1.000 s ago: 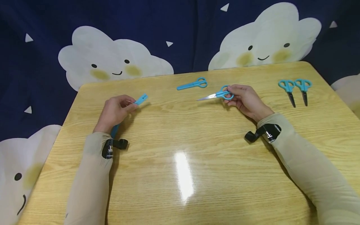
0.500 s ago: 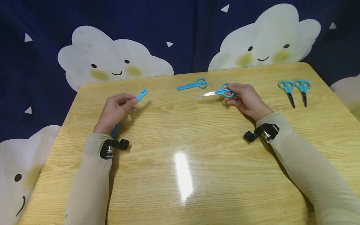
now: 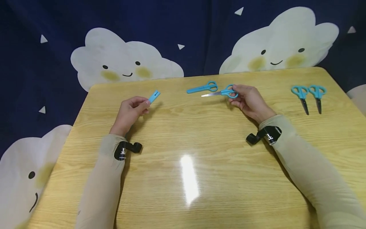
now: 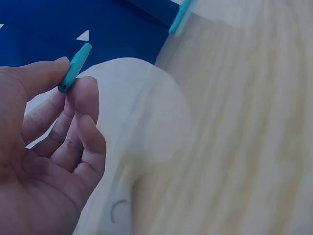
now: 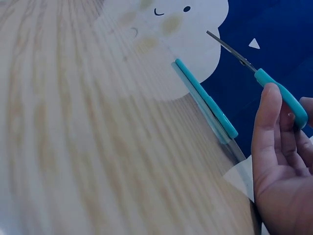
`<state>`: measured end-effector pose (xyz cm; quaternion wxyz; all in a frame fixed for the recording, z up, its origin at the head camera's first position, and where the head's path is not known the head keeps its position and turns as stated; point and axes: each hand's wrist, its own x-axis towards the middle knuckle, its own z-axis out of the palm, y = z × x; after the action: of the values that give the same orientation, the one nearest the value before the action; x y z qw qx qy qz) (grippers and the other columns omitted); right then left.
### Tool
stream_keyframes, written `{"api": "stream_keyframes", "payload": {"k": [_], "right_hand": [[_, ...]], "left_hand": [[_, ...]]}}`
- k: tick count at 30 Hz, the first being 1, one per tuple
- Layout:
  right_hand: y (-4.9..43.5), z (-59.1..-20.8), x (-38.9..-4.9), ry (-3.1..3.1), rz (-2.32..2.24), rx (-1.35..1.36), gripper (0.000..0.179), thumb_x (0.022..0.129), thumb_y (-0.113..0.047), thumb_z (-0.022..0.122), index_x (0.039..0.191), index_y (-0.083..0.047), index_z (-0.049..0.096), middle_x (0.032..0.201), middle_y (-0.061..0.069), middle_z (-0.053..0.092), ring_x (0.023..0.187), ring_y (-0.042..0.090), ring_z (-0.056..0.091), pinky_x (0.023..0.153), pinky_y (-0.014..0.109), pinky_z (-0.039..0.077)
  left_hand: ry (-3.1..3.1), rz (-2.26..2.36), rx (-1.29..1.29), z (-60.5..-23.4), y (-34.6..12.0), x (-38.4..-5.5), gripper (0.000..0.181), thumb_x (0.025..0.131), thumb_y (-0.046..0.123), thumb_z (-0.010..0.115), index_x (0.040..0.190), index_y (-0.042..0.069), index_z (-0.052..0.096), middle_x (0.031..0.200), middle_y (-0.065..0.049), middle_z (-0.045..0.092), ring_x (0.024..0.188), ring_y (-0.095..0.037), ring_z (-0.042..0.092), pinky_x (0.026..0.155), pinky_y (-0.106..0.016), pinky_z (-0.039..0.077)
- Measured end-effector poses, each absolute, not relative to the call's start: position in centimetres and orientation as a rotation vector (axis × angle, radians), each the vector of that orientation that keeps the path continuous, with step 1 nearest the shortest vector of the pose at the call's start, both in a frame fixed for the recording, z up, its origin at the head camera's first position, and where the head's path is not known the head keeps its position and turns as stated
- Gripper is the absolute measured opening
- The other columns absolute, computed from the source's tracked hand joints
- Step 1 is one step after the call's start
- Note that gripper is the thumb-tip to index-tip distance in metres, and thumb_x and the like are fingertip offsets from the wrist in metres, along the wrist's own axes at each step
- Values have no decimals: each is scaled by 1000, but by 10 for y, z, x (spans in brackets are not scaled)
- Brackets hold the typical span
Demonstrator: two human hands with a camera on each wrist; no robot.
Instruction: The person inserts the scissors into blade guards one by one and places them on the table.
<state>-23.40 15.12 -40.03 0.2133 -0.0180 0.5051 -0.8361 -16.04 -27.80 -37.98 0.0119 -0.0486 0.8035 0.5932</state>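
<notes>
Between thumb and fingers, my left hand (image 3: 131,112) pinches a small light-blue scissors cover (image 3: 154,96) with a dark slot, held above the left part of the table. The left wrist view shows that cover (image 4: 75,67) edge-on, the lower fingers loosely curled. My right hand (image 3: 251,102) holds a pair of scissors (image 3: 227,92) by the light-blue handle loops. Their bare metal blades look closed and point left. Behind them lies another pair of blue scissors (image 3: 200,89) with its blades covered, also seen in the right wrist view as blue scissors (image 5: 208,100).
Two more scissors with turquoise handles, one pair (image 3: 301,93) beside the other pair (image 3: 318,93), lie at the right, dark blades toward me. The wooden table (image 3: 160,178) ends at a dark blue curtain (image 3: 200,28) with clouds.
The head view has shifted, moving the scene rightward. My left hand has moved slightly right with the cover. The right hand's scissors have tilted tip-up and shifted a little left over the table.
</notes>
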Motion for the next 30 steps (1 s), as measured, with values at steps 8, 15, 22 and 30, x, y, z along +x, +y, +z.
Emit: {"api": "stream_keyframes", "payload": {"k": [8, 15, 22, 30], "right_hand": [[149, -406, -234, 1368, -2340, -73, 21, 96, -19, 62, 103, 0, 68, 75, 7, 67, 66, 19, 68, 62, 25, 59], [148, -407, -235, 1408, -2335, -110, 21, 96, -19, 62, 99, 0, 69, 75, 7, 67, 65, 17, 69, 61, 25, 59], [148, -405, -236, 1426, -2320, -125, 21, 96, -20, 62, 100, 0, 69, 74, 6, 68, 65, 17, 68, 61, 24, 59], [152, -403, -236, 1415, -2319, -102, 21, 96, -20, 61, 100, 0, 69, 74, 6, 68, 65, 18, 69, 60, 25, 59]], "left_hand": [[2512, 2009, -197, -388, -273, -156, 33, 90, 30, 70, 110, 4, 68, 90, -3, 68, 66, -7, 65, 65, -20, 56], [2515, 1999, -151, -394, -272, -157, 34, 91, 33, 69, 109, 5, 68, 86, -2, 67, 67, -8, 66, 67, -20, 56], [2524, 1994, -151, -394, -271, -157, 33, 92, 36, 66, 107, 6, 68, 88, -9, 66, 67, -8, 65, 65, -21, 55], [2434, 2032, -157, -390, -265, -160, 35, 91, 34, 68, 108, 3, 68, 82, -3, 69, 64, -9, 66, 63, -20, 53]]}}
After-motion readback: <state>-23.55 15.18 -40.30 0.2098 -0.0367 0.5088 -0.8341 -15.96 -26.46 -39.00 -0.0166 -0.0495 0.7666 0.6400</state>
